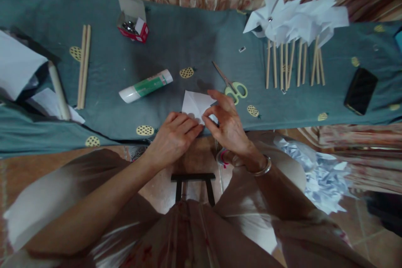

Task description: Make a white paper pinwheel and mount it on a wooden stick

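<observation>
A small white sheet of paper (195,102) with a crease lies at the near edge of the cloth-covered table. My left hand (176,136) has its fingers bent and pressed together on the paper's near left edge. My right hand (228,125) pinches the paper's right side between thumb and forefinger, its other fingers raised. Both hands partly hide the paper. Just beyond my right hand lie scissors (231,88) with light green handles. A green and white glue stick (147,86) rests on its side to the left of the paper.
Paper pinwheels (292,21) on wooden sticks lie at the back right, near a black phone (361,91). An open red box (133,29) holds shiny metal pieces. Two wooden sticks (84,67) and white papers (19,65) are at left. A bag of folded paper (323,176) sits below right.
</observation>
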Demonstrator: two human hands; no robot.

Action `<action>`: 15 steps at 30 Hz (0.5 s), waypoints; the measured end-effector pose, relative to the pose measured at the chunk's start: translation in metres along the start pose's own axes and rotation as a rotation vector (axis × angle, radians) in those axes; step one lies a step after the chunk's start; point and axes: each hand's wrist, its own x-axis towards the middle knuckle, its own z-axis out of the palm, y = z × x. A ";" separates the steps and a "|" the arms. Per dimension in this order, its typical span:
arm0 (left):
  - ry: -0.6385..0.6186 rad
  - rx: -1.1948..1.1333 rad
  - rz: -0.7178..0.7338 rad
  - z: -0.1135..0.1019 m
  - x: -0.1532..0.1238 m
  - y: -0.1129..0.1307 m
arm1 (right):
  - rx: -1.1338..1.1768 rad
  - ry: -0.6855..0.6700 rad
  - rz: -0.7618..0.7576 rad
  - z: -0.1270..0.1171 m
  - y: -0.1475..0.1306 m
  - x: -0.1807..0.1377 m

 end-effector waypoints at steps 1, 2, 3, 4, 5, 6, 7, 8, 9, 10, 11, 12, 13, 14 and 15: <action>0.008 0.007 0.001 0.000 0.000 0.000 | 0.004 0.002 0.000 0.000 0.000 0.000; 0.015 0.010 0.003 0.000 0.000 0.000 | 0.007 0.003 -0.002 0.000 0.000 0.000; 0.020 0.008 0.006 0.001 0.000 0.000 | 0.009 0.003 -0.003 0.000 0.000 0.000; 0.023 0.005 0.007 0.001 0.000 0.000 | 0.012 0.002 -0.001 0.000 0.000 0.000; 0.023 0.001 0.007 0.001 0.000 0.000 | 0.016 0.001 0.004 0.000 0.000 0.000; 0.017 -0.002 0.005 0.002 0.000 -0.001 | 0.023 0.000 0.012 0.000 0.001 0.000; 0.012 -0.002 0.003 0.002 0.000 -0.001 | 0.031 0.000 0.018 0.000 0.001 0.000; 0.013 0.001 0.004 0.002 0.000 -0.001 | 0.036 0.003 0.020 0.001 0.002 0.000; 0.016 0.004 0.005 0.003 0.000 0.000 | 0.038 0.007 0.016 0.001 0.002 0.000; 0.022 0.007 0.007 0.003 0.000 0.000 | 0.035 0.014 0.007 0.002 0.003 0.000; 0.031 0.009 0.009 0.003 -0.001 0.000 | 0.029 0.020 -0.004 0.002 0.004 -0.001; 0.041 0.009 0.010 0.004 -0.001 0.000 | 0.020 0.025 -0.014 0.003 0.005 -0.001; 0.047 0.006 0.012 0.004 -0.001 0.000 | 0.013 0.028 -0.020 0.003 0.005 -0.001; 0.047 0.003 0.013 0.004 -0.001 0.000 | 0.011 0.029 -0.021 0.003 0.005 -0.001; 0.043 0.000 0.014 0.004 -0.001 0.000 | 0.013 0.028 -0.019 0.004 0.006 -0.001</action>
